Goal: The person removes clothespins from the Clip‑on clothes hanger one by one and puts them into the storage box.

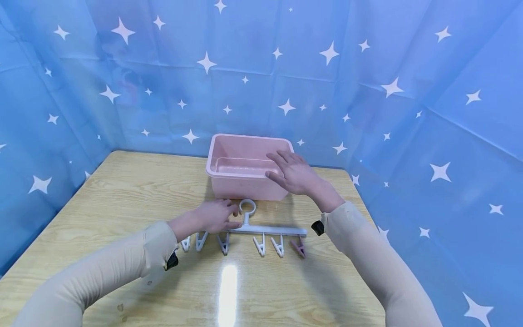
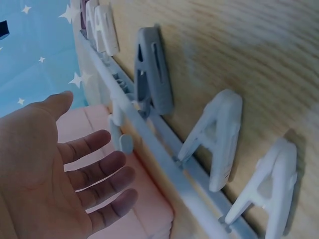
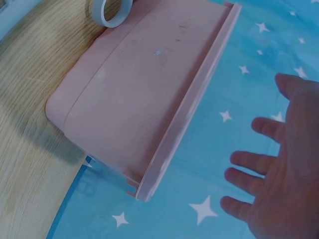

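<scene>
A pale blue-white clip hanger [image 1: 269, 230] lies on the table, its round hook toward a pink plastic bin [image 1: 249, 187]. Several clothespins hang along its bar: white ones [image 1: 259, 245], a grey one [image 2: 153, 69] and a purple one [image 1: 299, 248]. My left hand [image 1: 214, 215] hovers over the bar's left half, fingers spread loosely and holding nothing; it hides part of the bar in the head view. Above the bin's right front rim is my right hand [image 1: 295, 172], fingers apart and relaxed, with nothing in it.
The wooden table [image 1: 155, 181] carries the hanger and the bin, which stands at its back edge. A blue curtain with white stars [image 1: 245, 54] surrounds the table behind and at both sides. Light glares on the tabletop near the front.
</scene>
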Tool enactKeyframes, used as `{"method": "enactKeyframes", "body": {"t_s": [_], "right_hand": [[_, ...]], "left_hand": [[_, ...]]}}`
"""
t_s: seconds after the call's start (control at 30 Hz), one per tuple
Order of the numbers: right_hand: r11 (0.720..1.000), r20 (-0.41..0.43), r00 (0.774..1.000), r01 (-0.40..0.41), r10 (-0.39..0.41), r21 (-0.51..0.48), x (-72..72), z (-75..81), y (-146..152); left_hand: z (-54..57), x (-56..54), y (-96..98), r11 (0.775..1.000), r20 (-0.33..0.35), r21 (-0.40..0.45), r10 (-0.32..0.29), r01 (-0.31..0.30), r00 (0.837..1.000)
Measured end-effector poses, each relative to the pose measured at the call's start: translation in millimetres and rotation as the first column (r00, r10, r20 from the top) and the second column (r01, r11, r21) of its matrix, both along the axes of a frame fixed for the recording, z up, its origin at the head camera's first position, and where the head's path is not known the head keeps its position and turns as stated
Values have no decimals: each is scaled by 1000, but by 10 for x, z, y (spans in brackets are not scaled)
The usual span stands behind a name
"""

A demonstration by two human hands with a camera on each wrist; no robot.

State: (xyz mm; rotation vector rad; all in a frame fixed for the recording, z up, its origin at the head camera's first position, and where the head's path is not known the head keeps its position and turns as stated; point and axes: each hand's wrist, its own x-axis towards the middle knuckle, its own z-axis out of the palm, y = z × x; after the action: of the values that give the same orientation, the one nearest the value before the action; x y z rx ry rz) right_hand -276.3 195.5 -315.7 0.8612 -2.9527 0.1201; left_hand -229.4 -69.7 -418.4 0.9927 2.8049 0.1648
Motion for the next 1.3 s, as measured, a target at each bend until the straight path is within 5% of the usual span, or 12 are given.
{"method": "enactKeyframes", "body": {"t_s": [0.4, 0.7, 1.3], "right_hand": [[1000, 28, 1000, 8, -8, 3, 34, 0, 12], [1000, 5, 1000, -15, 15, -4, 72, -9, 10], [1000, 2, 1000, -15, 15, -6, 86, -28, -1]], "left_hand": [[-138, -21, 52, 996, 80, -88, 12, -5, 997], [-185, -29, 54, 995, 55, -101, -6, 11, 998], [-298, -64, 2, 998, 15, 39, -52, 51, 999]]}}
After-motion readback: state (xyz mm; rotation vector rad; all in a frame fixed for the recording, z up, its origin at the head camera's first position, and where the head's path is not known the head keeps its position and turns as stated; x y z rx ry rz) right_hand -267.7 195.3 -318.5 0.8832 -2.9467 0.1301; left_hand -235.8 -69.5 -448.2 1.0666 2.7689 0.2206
